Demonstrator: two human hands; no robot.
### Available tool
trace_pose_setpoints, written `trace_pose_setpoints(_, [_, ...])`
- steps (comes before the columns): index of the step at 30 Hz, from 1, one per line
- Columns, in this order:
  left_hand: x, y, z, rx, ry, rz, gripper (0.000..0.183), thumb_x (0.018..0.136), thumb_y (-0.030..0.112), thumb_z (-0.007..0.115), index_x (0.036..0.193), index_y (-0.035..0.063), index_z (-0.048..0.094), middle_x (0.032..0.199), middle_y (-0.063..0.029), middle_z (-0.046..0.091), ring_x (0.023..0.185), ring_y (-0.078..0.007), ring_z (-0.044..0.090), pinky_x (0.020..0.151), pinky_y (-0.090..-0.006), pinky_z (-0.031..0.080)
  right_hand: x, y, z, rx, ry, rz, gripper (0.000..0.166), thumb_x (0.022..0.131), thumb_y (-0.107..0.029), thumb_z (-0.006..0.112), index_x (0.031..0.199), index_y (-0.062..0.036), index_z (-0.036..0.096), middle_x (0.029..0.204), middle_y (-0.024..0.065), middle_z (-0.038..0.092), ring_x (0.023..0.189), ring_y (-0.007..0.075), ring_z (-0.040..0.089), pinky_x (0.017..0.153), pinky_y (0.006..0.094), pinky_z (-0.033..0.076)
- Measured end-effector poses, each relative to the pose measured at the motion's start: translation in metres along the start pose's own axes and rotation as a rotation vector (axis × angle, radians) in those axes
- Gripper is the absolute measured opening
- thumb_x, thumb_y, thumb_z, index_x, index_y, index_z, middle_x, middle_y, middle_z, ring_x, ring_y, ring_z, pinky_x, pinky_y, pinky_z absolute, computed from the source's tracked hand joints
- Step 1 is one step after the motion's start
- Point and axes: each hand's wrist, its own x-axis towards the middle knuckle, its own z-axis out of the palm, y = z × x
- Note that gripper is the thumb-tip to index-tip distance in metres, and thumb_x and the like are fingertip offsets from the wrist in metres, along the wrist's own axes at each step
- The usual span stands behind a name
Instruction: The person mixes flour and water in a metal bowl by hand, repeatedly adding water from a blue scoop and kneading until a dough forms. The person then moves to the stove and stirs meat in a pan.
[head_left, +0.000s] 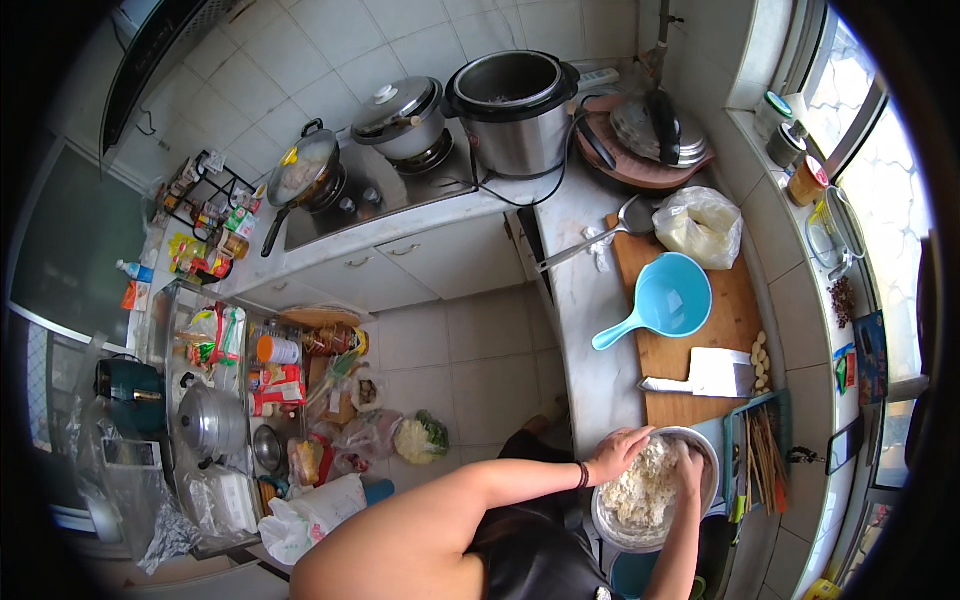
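Before me, at the counter's near edge, is a round metal bowl (712, 480) holding shaggy, floury dough (643, 487). My left hand (619, 454), with a dark band at the wrist, rests over the bowl's left upper rim and grips it. Inside the bowl on the right, my right hand (688, 466) presses into the dough against the wall. Its fingertips are hidden, so their closing cannot be seen. Just beyond the bowl lies a wooden cutting board (660, 409). On it are a cleaver (716, 373), several peeled garlic cloves (760, 361) and a light-blue plastic ladle (673, 295).
A bag of flour-like powder (701, 225) sits at the board's far end, beside a metal spatula (589, 246). Right of the bowl is a teal rack of chopsticks (757, 457). A pressure cooker pot (514, 112) and a frying pan (304, 169) stand at the back.
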Motion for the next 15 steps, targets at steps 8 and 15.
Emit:
trace_pose_setpoints(8, [0.001, -0.001, 0.002, 0.076, -0.009, -0.03, 0.033, 0.095, 0.025, 0.045, 0.122, 0.0102, 0.054, 0.093, -0.0163, 0.063, 0.089, -0.0318, 0.059, 0.083, -0.04, 0.044, -0.024, -0.029, 0.026, -0.569, -0.288, -0.183, 0.052, 0.067, -0.026, 0.076, 0.109, 0.0, 0.059, 0.105, 0.0232, 0.06, 0.099, 0.0359, 0.057, 0.084, 0.0434, 0.046])
trace_pose_setpoints(15, [0.013, 0.007, -0.009, 0.149, -0.095, 0.103, 0.033, 0.093, 0.023, 0.048, 0.125, 0.0139, 0.054, 0.086, -0.0153, 0.063, 0.083, -0.0303, 0.058, 0.084, -0.0401, 0.042, -0.101, -0.003, 0.021, -1.121, -0.117, -0.457, 0.046, 0.064, -0.003, 0.062, 0.109, 0.0, 0.054, 0.108, 0.0251, 0.052, 0.109, 0.0461, 0.044, 0.098, 0.056, 0.033])
